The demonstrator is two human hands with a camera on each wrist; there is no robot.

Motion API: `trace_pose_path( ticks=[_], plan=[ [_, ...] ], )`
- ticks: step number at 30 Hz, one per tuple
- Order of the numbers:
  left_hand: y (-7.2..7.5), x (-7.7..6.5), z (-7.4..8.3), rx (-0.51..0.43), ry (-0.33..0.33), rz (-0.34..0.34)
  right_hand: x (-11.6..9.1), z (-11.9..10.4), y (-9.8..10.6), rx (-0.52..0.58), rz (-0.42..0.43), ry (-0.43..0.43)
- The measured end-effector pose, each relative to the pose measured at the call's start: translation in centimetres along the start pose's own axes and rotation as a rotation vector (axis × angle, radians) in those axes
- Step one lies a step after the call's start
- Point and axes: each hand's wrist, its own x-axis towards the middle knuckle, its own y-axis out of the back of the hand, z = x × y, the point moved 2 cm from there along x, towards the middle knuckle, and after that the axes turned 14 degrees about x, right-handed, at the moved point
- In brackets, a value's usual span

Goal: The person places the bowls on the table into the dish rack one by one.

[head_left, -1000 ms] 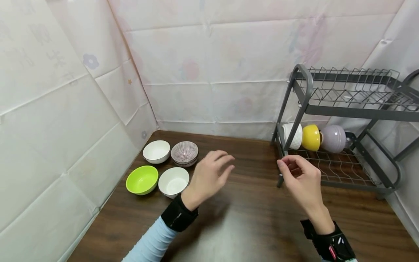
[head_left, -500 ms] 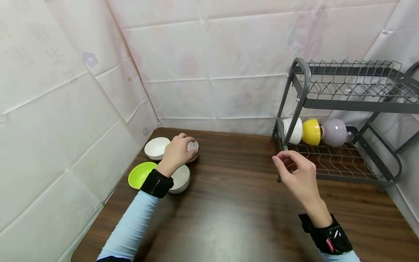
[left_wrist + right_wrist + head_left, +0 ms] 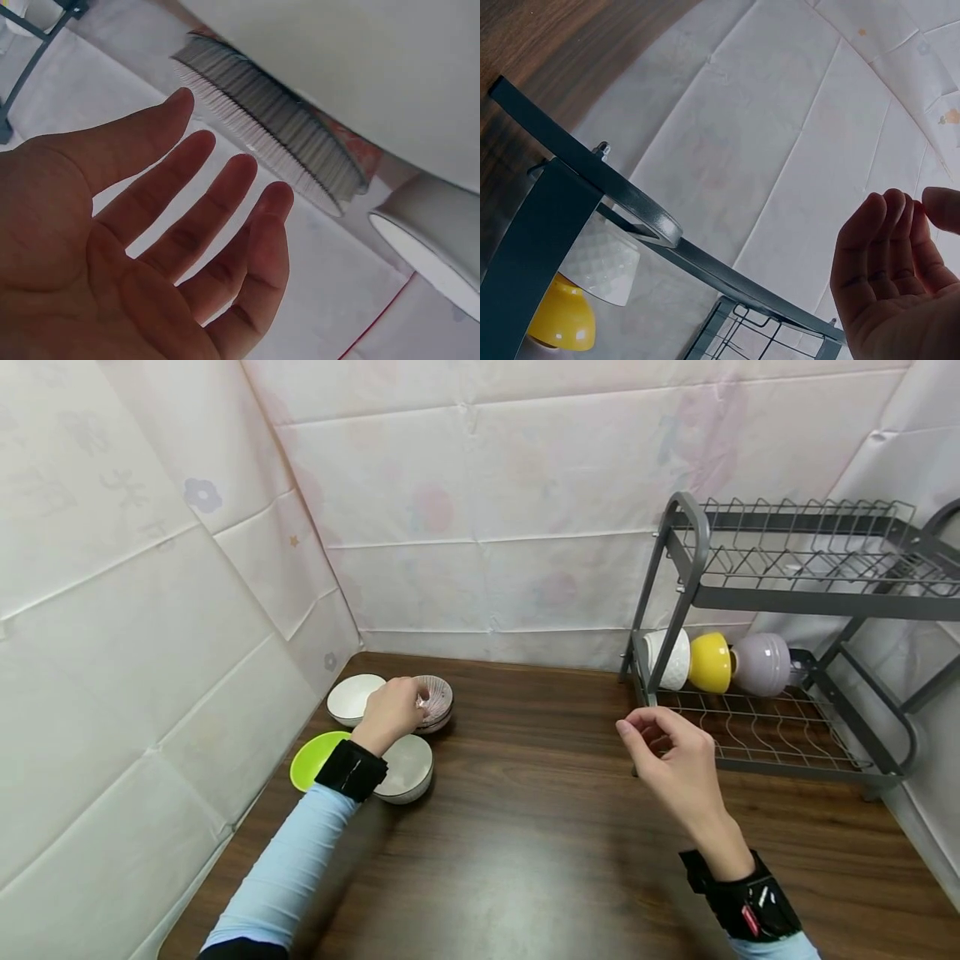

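Note:
My left hand (image 3: 392,714) is above the near-left edge of a stack of striped bowls (image 3: 439,695). In the left wrist view its thumb and fingers are spread and loosely bent, with nothing between them, and the striped bowls (image 3: 262,120) stand just past the fingertips. Around it are a white bowl (image 3: 352,697) at the back left, a green bowl (image 3: 313,760), partly hidden by the wrist, and a white bowl (image 3: 408,768) in front. My right hand (image 3: 675,764) hangs in front of the dish rack, fingers loosely curled, holding nothing.
At the right stands a two-tier dark metal dish rack (image 3: 802,602). On its lower tier, a white bowl (image 3: 675,660), a yellow bowl (image 3: 709,662) and a lilac bowl (image 3: 761,664) sit on their sides in a row. Pale cloth (image 3: 480,485) covers the walls behind the wooden table (image 3: 525,827).
My left hand has swung left and back across the table to the striped bowls, then drawn slightly left, showing more of them. The right hand has barely moved.

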Motion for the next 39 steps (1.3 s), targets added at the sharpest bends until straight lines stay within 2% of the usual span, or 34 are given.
trace_pose_path(
  ticks=[11, 19, 21, 24, 28, 35, 39],
  plan=[
    [-1.1, 0.7, -0.9, 0.04, -0.037, -0.039, -0.4, 0.1, -0.3, 0.021, -0.023, -0.01],
    [-0.3, 1.2, -1.2, 0.067, -0.022, -0.029, -0.4, 0.4, -0.2, 0.003, -0.028, -0.02],
    [0.3, 1.5, -1.1, 0.081, -0.038, -0.051, -0.4, 0.4, -0.1, 0.001, -0.026, -0.02],
    [0.9, 2.2, -0.9, 0.116, -0.062, -0.126, -0.4, 0.4, -0.1, -0.004, -0.025, -0.019],
    [0.6, 3.0, -1.1, 0.143, -0.082, -0.211, -0.4, 0.3, -0.1, -0.003, -0.022, -0.024],
    [0.2, 3.3, -1.6, 0.143, -0.109, -0.149, -0.4, 0.2, -0.2, 0.005, -0.021, -0.011],
    [-0.2, 3.3, -1.5, 0.129, -0.126, -0.149, -0.4, 0.3, -0.2, 0.001, -0.041, -0.025]
  ],
)
